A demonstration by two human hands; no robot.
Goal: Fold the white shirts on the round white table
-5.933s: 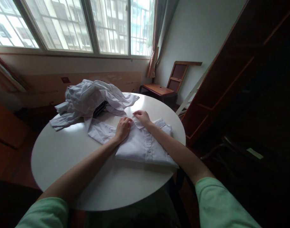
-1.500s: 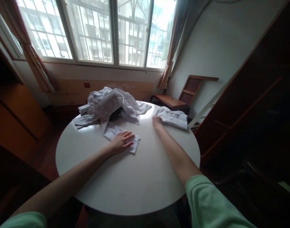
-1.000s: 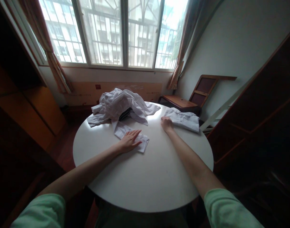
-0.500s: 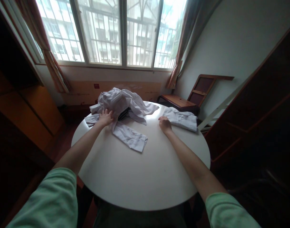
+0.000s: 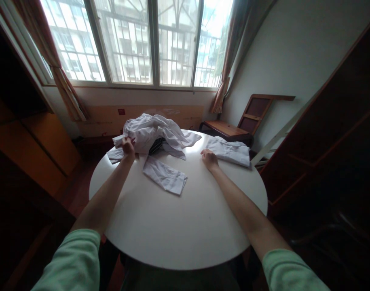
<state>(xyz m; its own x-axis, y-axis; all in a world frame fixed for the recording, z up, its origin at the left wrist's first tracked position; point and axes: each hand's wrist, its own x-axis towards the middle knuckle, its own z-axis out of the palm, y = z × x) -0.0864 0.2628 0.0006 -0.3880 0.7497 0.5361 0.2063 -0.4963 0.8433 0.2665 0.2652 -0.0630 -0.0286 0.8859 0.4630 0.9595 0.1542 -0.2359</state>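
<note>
A heap of crumpled white shirts [image 5: 156,131] lies at the far side of the round white table [image 5: 178,218]. My left hand [image 5: 128,147] is closed on the cloth at the heap's left edge. A loose white sleeve [image 5: 165,178] stretches from the heap toward the table's middle. A folded white shirt [image 5: 230,150] lies at the far right of the table. My right hand [image 5: 208,158] rests on the tabletop, fingers curled, touching the folded shirt's left edge.
A wooden chair [image 5: 233,125] stands behind the table on the right. A dark wooden cabinet [image 5: 330,121] fills the right side. Orange cupboards [image 5: 36,149] stand at the left. Barred windows [image 5: 136,40] run along the far wall.
My left hand left the sleeve, reached to the heap's left edge and closed on the cloth. My right hand stayed beside the folded shirt it slid to the far right.
</note>
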